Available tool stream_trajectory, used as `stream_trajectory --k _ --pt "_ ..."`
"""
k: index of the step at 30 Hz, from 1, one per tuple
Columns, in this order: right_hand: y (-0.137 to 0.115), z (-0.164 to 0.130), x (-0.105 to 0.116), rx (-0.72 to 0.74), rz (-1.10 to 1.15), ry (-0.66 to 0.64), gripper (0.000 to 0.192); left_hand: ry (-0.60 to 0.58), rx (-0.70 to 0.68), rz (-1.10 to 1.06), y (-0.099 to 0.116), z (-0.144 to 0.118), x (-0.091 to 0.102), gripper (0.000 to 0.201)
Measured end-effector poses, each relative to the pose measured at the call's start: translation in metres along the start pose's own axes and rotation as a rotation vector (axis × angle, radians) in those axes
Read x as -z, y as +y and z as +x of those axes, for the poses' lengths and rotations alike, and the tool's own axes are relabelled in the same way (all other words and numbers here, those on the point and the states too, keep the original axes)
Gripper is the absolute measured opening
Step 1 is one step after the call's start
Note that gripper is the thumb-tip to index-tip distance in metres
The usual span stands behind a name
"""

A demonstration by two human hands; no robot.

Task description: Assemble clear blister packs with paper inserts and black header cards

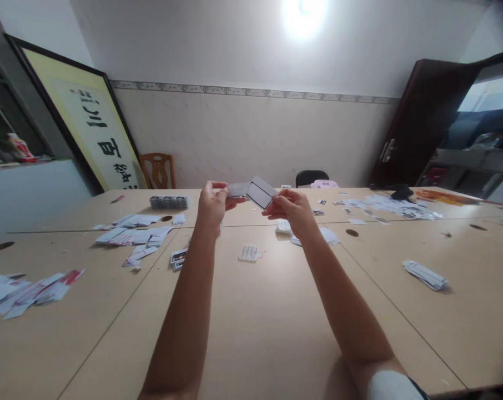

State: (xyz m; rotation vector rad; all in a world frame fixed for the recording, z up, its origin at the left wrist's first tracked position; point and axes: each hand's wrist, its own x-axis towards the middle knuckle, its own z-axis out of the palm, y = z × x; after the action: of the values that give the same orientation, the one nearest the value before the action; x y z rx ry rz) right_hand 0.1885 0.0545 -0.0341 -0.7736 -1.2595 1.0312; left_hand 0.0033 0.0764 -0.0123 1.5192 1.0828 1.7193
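Note:
Both my arms reach out over a large wooden table [251, 333]. My left hand [212, 206] pinches a small grey flat piece [237, 190] held up in the air. My right hand [291, 208] grips a white folded card [261, 193] with a dark line across it. The card and the grey piece meet between my hands, above the table's middle. A small clear plastic blister [249, 254] lies on the table just below them.
Piles of white and red cards [132, 236] lie left of my arms, more at the left edge [30, 289]. A row of dark items [169, 202] sits at the back. Cards are scattered far right [385, 206]; a small stack [425, 274] lies nearer. Chairs and a dark door stand behind.

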Motion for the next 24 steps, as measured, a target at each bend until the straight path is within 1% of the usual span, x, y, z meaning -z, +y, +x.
stream_trajectory --k 4,8,11,15,20,24 --pt "0.001 -0.001 0.000 -0.012 0.007 -0.020 0.016 0.030 0.120 -0.086 0.003 -0.002 0.000 0.011" --pt "0.002 0.001 0.001 -0.020 -0.003 -0.021 0.017 0.030 0.172 -0.160 0.008 -0.005 -0.001 0.012" --pt "0.002 0.002 0.001 -0.021 -0.004 -0.027 0.018 0.054 0.192 -0.192 0.011 -0.006 -0.001 0.012" --pt "0.002 0.002 0.002 -0.020 0.010 -0.029 0.017 0.093 0.168 -0.148 0.009 -0.004 -0.001 0.012" --pt "-0.001 0.003 0.007 -0.015 -0.024 0.006 0.014 0.150 0.062 -0.070 -0.001 0.001 0.001 0.010" --pt "-0.004 0.004 0.014 -0.002 -0.035 0.022 0.015 0.111 0.044 -0.057 -0.003 0.002 0.000 0.010"
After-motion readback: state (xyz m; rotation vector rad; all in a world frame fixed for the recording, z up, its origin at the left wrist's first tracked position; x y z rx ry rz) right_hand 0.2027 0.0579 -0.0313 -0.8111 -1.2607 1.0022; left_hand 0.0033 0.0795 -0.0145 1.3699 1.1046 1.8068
